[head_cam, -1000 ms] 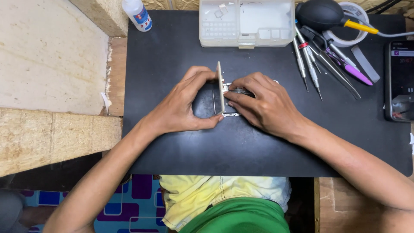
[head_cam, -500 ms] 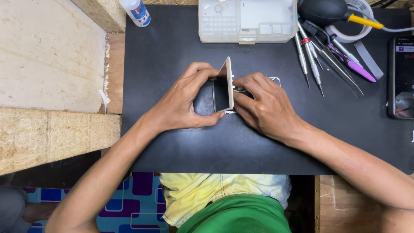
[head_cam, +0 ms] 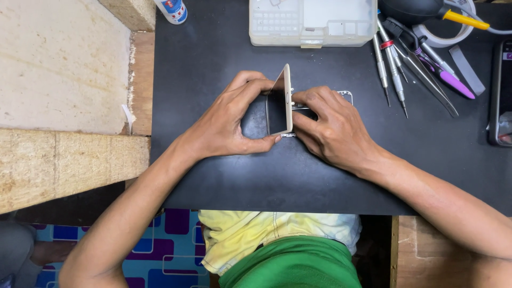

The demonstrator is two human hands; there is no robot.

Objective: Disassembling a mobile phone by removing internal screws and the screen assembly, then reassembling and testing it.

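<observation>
black mat (head_cam: 213,176) under both hands; left hand (head_cam: 224,125) grips the tilted phone panel (head_cam: 284,101), right hand (head_cam: 333,128) pinches its frame (head_cam: 346,95); screwdrivers (head_cam: 389,64) at two o'clock, wooden bench (head_cam: 64,154) at nine.

- A black worktop (head_cam: 213,53) carried everything, its matte surface flanked by pale wooden blocks (head_cam: 69,160) on the left.
- A clear plastic parts box (head_cam: 312,21) sat at the far edge.
- A small white bottle (head_cam: 172,9) stood at the far left corner.
- Screwdrivers (head_cam: 388,69) and tweezers (head_cam: 426,74) lay side by side to the right of the box, with a purple-tipped tool (head_cam: 453,82) beside them.
- A black dust blower (head_cam: 421,9) rested by a tape roll (head_cam: 453,33).
- A dark phone (head_cam: 501,96) lay at the right edge.
</observation>
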